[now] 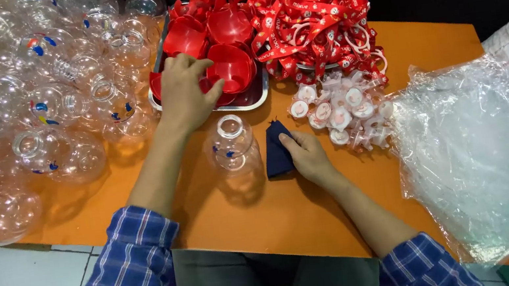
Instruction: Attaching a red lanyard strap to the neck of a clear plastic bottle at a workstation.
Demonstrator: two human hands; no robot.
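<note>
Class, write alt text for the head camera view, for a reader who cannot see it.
Seen from above, a person's left hand reaches into a metal tray of red cups while the right hand rests on a dark blue cloth beside a clear plastic bottle on an orange table. Clear bottles, red straps and plastic bags surround them.

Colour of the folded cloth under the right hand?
Dark navy blue folded cloth, plain, under the right hand; head view.

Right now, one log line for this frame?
left hand: on red bowls in metal tray | right hand: on dark blue cloth | clear bottle: upright between hands | orange table
</note>
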